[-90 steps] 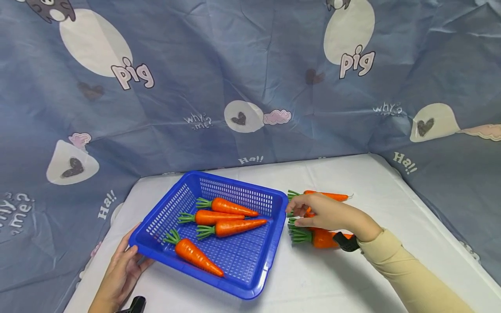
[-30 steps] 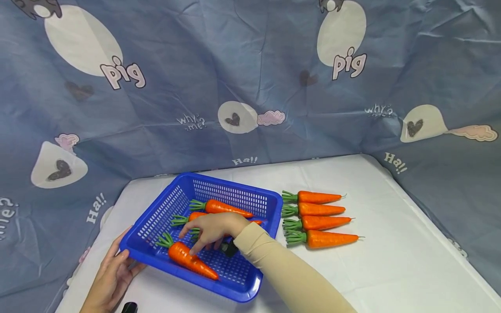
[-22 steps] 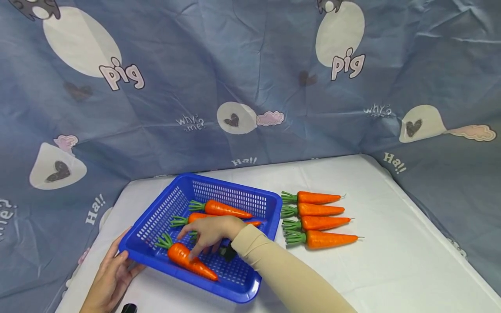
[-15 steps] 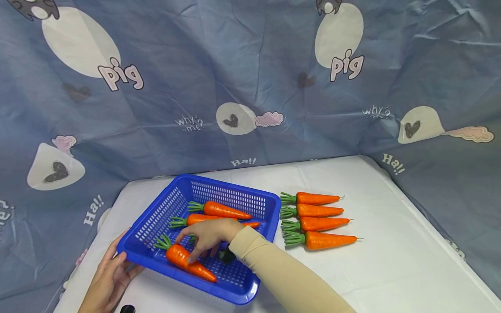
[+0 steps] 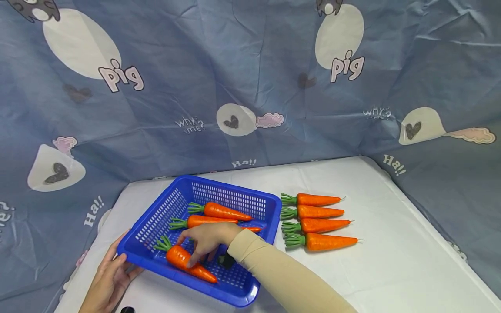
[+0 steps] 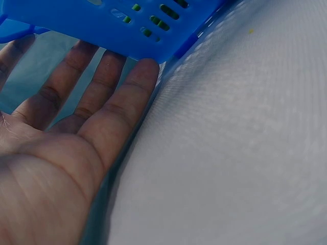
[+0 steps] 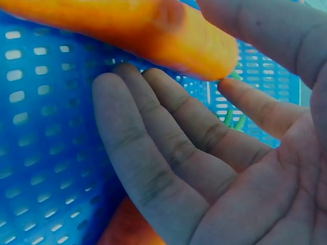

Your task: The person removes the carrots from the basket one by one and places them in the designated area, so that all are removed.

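Observation:
In the head view, my left hand (image 5: 106, 278) holds the near-left corner of a blue plastic basket (image 5: 275, 230), its thumb at the rim. The left wrist view shows its fingers (image 6: 120, 115) against the perforated outer wall. My right hand (image 5: 209, 239) reaches inside, its thumb on the nearest carrot (image 5: 178, 256) and its index finger by the leafy end. In the right wrist view this carrot (image 7: 209, 46) lies between thumb and index finger, the other fingers stretched below it. Further back in the basket lie a carrot (image 5: 225, 211), a second carrot (image 5: 209, 220) and a third carrot (image 5: 252, 229), partly covered by the hand.
Right of the basket, several carrots lie side by side on the white table (image 5: 391, 261), green stems toward the basket, including the nearest carrot (image 5: 328, 241). A blue patterned cloth (image 5: 250, 78) hangs behind and beside the table.
Since three seconds ago, my right hand has moved left from the row of carrots on the table into the basket, onto the nearest carrot. Lately it barely moves; the left hand stays at the corner.

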{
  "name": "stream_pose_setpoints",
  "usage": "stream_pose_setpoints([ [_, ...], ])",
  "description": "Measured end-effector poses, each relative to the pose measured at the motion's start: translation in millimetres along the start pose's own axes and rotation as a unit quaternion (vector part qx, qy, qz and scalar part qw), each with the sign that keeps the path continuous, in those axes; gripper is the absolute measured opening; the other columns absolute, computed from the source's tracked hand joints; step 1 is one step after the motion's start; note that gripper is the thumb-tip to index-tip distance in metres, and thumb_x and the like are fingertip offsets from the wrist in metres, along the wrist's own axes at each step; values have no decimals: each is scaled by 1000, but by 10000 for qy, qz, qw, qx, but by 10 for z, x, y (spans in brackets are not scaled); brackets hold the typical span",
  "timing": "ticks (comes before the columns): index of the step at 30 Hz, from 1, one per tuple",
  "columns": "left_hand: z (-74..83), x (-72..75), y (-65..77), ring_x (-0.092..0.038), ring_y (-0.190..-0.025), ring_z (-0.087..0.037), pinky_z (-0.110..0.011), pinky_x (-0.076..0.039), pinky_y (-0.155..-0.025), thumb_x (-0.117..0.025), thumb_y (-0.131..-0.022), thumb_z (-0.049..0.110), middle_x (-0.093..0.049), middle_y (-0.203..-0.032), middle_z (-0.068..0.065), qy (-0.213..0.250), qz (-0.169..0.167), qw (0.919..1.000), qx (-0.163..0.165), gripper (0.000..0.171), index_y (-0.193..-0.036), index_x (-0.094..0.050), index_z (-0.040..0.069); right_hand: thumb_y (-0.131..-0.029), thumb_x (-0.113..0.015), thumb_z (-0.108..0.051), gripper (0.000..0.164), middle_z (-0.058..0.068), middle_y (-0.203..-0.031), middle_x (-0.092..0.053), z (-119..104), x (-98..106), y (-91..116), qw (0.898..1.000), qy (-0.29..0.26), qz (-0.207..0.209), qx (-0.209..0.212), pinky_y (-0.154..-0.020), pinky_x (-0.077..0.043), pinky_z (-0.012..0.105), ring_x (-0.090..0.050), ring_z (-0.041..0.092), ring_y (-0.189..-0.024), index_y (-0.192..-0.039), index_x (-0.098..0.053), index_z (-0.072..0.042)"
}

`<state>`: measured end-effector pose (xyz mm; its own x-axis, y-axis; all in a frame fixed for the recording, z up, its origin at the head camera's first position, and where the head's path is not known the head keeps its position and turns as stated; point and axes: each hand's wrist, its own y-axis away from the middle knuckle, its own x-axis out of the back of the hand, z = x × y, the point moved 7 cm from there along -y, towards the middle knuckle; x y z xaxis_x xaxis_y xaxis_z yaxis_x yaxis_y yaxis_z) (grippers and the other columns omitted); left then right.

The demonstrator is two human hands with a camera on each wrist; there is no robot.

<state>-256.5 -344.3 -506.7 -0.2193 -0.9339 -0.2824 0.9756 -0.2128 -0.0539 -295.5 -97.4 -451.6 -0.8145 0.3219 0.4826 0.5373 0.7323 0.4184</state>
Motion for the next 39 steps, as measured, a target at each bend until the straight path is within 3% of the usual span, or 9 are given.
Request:
stream_pose_setpoints([
  [9,18,-1,2,-72,-121,-11,-34,-64,-93,-31,-117,12,-67,-144,16,14,-76,10000,-40,53,-162,-43,38,-94,-84,-14,61,-2,-92,-66,16,-18,-12,9995,111,148,-263,-70,-64,28,-69,12,-79,-147,-55,-23],
  [16,48,48,42,-73,-121,-12,-35,-64,-93,-29,-117,10,-68,-144,14,295,-249,9992,-71,54,-160,-47,38,-95,-83,-12,61,-3,-105,-63,-6,-66,-53,9993,159,135,-326,-68,-63,26,-73,16,-75,-148,-55,-22],
  [23,28,29,19,-72,-121,-12,-36,-64,-93,-30,-117,11,-67,-144,15,207,-209,9996,-7,53,-160,-45,38,-95,-81,-7,58,-1,-92,-66,39,-55,-55,9992,11,116,-376,-68,-63,27,-71,12,-77,-145,-56,-21],
  [30,25,3,7,-72,-121,-9,-34,-64,-94,-31,-117,12,-67,-143,17,62,-152,9999,56,53,-162,-42,39,-95,-81,-9,59,0,-92,-64,46,-47,-40,9994,-19,91,-326,-68,-64,28,-70,14,-78,-147,-55,-18],
  [39,11,-10,-1,-71,-123,-8,-34,-63,-95,-32,-117,12,-66,-144,17,135,-101,9999,30,54,-163,-41,38,-93,-86,-18,60,-3,-118,-62,23,-90,-87,9968,676,86,-419,-65,-62,23,-69,10,-78,-146,-56,-20],
])
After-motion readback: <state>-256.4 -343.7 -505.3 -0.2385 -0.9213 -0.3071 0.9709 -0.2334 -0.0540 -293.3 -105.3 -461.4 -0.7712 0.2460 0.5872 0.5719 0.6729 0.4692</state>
